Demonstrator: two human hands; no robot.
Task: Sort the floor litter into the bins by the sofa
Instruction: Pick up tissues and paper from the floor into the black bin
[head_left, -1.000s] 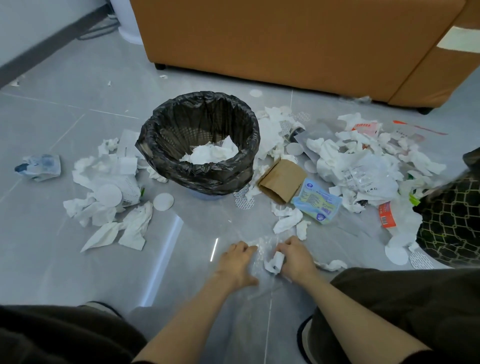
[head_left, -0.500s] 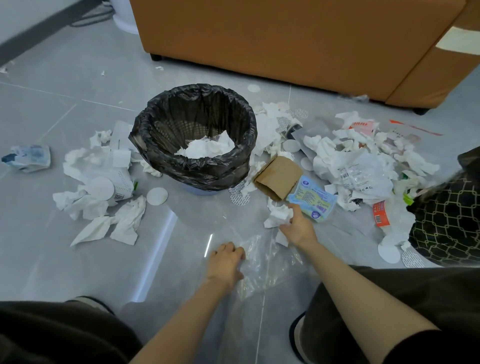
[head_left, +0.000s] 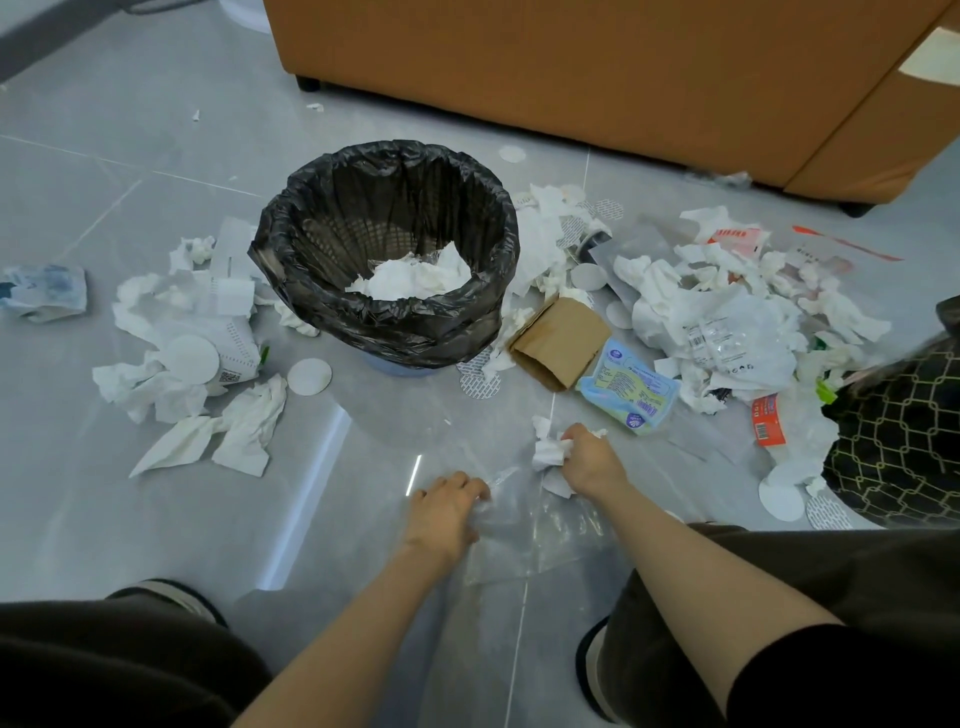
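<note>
Right hand (head_left: 589, 460) clenched on crumpled tissue (head_left: 549, 451); left hand (head_left: 447, 512) gripping clear plastic bag (head_left: 535, 530), faint against floor (head_left: 130, 519). Patterned bin (head_left: 904, 441) cropped at right edge.

floor: glossy grey tiles (head_left: 156, 519), thin pale joints, bright light streak reflected | furniture: orange-brown sofa (head_left: 571, 78) on short dark feet at top | wall: dark baseboard (head_left: 36, 44) at top left

Grey tiled floor (head_left: 130, 218), dark trousers (head_left: 857, 597), shoes (head_left: 171, 595) at the bottom edge.
</note>
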